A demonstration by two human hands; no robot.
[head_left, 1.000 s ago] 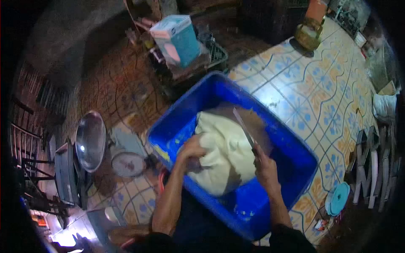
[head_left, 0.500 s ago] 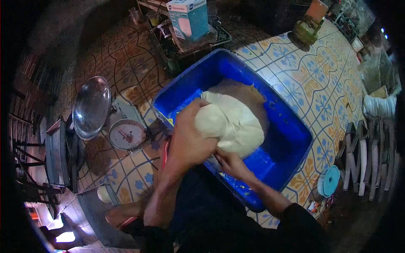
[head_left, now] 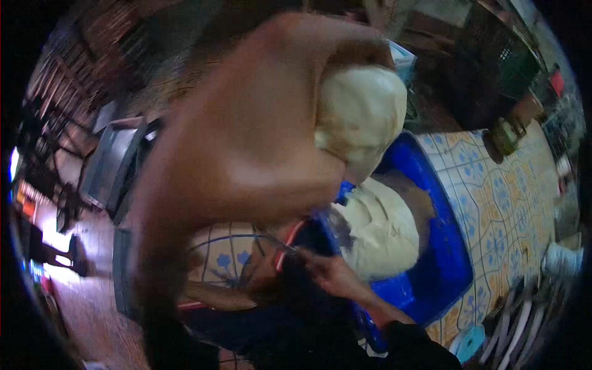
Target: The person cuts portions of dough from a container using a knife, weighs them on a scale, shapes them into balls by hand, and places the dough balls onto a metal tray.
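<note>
Close to the camera, my left hand (head_left: 265,129) is wrapped round a rounded piece of pale dough (head_left: 364,117), raised above the tub's left part. My right hand (head_left: 327,271) is lower, near the tub's near edge, closed round the handle of a knife (head_left: 271,236) whose blade points left and looks blurred. Inside the blue tub (head_left: 447,246) lies the larger mass of dough (head_left: 382,231), its top creased, beside a brownish patch. The left hand and the raised piece hide the tub's far left side.
Metal trays (head_left: 114,163) stand at the left. A green and orange gas cylinder (head_left: 509,135) is at the upper right on the patterned tile floor (head_left: 487,203). A turquoise round lid (head_left: 468,342) and several metal strips (head_left: 515,327) lie at the lower right.
My left hand has lifted a piece of dough up toward the camera, apart from the mass. My right hand has drawn back with the knife. The view has turned left, and the scale is out of sight.
</note>
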